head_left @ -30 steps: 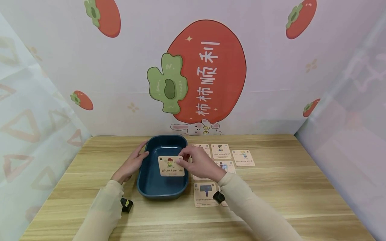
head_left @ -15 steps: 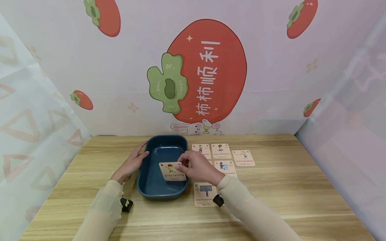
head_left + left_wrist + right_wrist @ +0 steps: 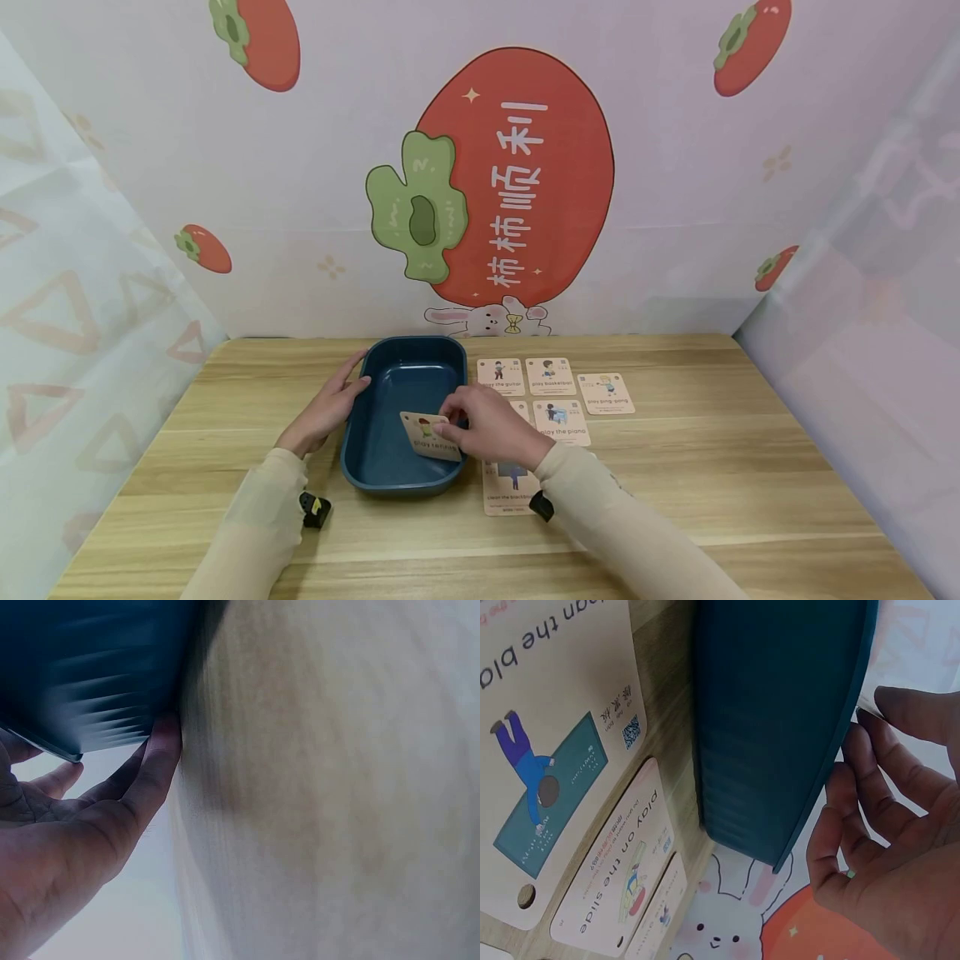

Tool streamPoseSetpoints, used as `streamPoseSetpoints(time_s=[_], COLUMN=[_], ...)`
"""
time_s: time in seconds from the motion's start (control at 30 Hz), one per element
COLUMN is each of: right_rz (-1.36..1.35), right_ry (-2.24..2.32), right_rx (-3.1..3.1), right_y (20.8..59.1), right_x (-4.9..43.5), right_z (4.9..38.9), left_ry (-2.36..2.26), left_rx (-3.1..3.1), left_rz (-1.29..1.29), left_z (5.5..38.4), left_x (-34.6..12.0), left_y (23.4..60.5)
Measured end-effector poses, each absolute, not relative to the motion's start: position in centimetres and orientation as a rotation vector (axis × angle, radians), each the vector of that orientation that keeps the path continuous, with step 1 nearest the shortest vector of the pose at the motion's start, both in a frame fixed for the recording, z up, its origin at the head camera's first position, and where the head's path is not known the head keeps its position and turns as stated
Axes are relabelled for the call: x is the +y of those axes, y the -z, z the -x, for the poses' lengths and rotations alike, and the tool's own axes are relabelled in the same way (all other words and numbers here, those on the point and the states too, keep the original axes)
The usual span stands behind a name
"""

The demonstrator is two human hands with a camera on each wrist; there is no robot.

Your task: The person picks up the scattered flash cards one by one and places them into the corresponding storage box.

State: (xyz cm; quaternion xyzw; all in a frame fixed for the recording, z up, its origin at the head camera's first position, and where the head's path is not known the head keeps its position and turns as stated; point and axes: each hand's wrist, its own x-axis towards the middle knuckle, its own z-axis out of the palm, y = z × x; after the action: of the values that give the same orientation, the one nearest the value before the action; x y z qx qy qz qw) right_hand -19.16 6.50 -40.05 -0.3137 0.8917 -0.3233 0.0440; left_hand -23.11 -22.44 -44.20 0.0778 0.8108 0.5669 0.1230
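My right hand pinches the "play tennis" card by its right side, between thumb and fingers. The card is tilted, over the right part of a dark blue plastic tub. In the right wrist view my right hand is at the tub's rim, and the card is mostly hidden. My left hand holds the tub's left side, thumb at the rim. In the left wrist view, fingers touch the ribbed outer wall of the tub.
Right of the tub lie several cards, among them "clean the blackboard", "play the piano", "play the guitar", "play basketball" and "play ping-pong". A "play on the slide" card shows in the right wrist view. A patterned backdrop borders the table.
My right hand has moved slightly down and toward me, and the "play tennis" card has tipped and turned lower into the tub. My left hand and the tub have stayed still.
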Motion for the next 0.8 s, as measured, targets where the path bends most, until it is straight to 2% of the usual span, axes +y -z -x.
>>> streamPoseSetpoints(time_s=[0.8], right_rz=[0.966], right_ry=[1.004], right_rx=[2.764], right_y=[39.75], right_x=[6.94], right_z=[18.91], left_ry=[-1.661], left_rx=[2.353], left_rz=[-0.197], left_z=[23.11], left_x=[-22.40], left_y=[44.08])
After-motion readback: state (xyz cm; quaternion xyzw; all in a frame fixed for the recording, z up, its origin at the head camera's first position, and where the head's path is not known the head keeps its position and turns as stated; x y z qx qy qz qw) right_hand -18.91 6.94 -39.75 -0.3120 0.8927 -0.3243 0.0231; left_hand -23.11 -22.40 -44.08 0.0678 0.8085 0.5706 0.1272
